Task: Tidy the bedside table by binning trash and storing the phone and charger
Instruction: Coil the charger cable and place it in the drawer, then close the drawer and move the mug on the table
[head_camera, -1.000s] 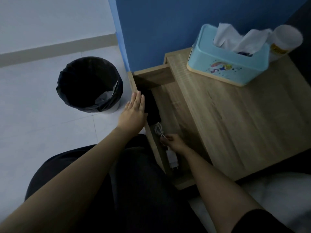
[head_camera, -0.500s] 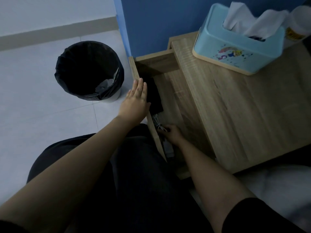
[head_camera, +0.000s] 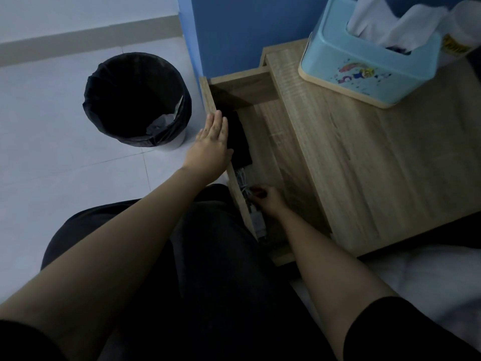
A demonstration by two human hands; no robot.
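One waste bin [head_camera: 136,100] stands on the tiled floor at far left, lined with a black bag; crumpled pale trash [head_camera: 162,122] lies inside at its right wall. Just right of it, the left hand [head_camera: 212,144] lies flat against the front panel of the open drawer [head_camera: 208,97], fingers extended and together, holding nothing. Inside the drawer, one dark phone [head_camera: 239,142] lies along the front panel, partly covered by the left hand. Below it sits one white charger [head_camera: 257,220] with its coiled cable. The right hand [head_camera: 268,201] reaches into the drawer, fingers curled at the cable; whether they grip it cannot be told. The bedside table top [head_camera: 377,165] overhangs the drawer interior. On it stands one light-blue tissue box [head_camera: 364,63] with a cartoon rainbow print; no text is readable. Behind it, one white container [head_camera: 460,35] carries a yellow label, illegible.
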